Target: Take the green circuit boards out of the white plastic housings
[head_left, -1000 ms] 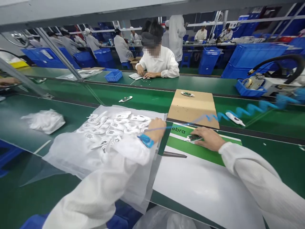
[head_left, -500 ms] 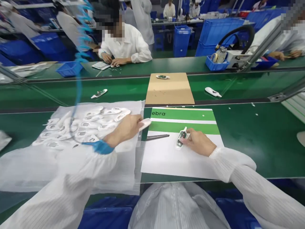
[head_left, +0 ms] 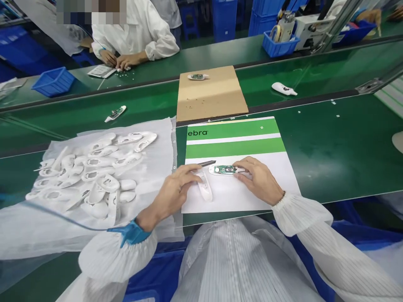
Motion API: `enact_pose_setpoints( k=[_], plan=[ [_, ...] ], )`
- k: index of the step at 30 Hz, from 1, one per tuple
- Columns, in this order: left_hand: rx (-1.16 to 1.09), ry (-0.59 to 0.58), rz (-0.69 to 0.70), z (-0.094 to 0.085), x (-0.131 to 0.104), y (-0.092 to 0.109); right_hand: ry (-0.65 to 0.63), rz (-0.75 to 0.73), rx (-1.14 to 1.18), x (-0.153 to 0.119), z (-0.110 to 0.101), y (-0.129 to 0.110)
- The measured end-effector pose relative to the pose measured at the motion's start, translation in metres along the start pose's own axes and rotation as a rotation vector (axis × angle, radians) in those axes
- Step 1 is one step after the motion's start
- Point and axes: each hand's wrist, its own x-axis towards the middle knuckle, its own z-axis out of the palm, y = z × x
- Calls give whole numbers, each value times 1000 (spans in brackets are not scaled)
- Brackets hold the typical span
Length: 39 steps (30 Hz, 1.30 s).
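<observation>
The circuit-board casing (head_left: 214, 169) is over the white part of the printed sheet (head_left: 258, 197); it is probably light and stiff, its exposed face fragile, so the rim or narrow tip seems the safer hold. The right hand (head_left: 262, 181) pinches the tip, fingers nearly closed. The left hand (head_left: 173, 191) likewise pinches a likely slippery white shell (head_left: 206, 191).

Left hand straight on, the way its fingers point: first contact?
Probably the circuit-board shell held by the right hand; the dark tweezers lie close beside that line, and depth is unclear.
</observation>
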Motion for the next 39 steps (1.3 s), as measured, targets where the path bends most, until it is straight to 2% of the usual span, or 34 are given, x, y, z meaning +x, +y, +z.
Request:
enact_pose_setpoints(
  k=[3,7,9,13,15,18,20,23,25,27,29,34,36,39],
  plan=[
    [131,146,-120,15,-7,15,51,54,17,-6,4,-5],
    [265,159,-185,49,-9,30,139,110,65,-5,10,-11],
    [282,171,-196,57,-6,30,180,158,91,-2,13,-15],
    [245,147,-223,50,0,23,217,287,119,4,19,-24],
    [320,134,-227,41,0,18,242,337,89,5,23,-29],
    [614,155,-146,33,-7,15,298,324,4,4,32,-33],
    [793,119,-6,32,-13,15,350,274,-58,-1,39,-34],
    [899,47,239,33,-25,18,393,175,-165,-9,45,-35],
    [899,43,325,36,-32,21,363,119,-199,-14,46,-35],
    [852,31,332,40,-37,24,318,99,-197,-19,43,-34],
    [750,40,270,44,-38,25,291,100,-192,-22,38,-33],
    [486,173,-29,50,-22,20,228,113,-136,-27,25,-24],
    [444,175,-56,48,-13,14,213,139,-118,-28,23,-19],
    [416,223,-14,45,-2,6,224,140,-105,-30,24,-11]
  ],
)
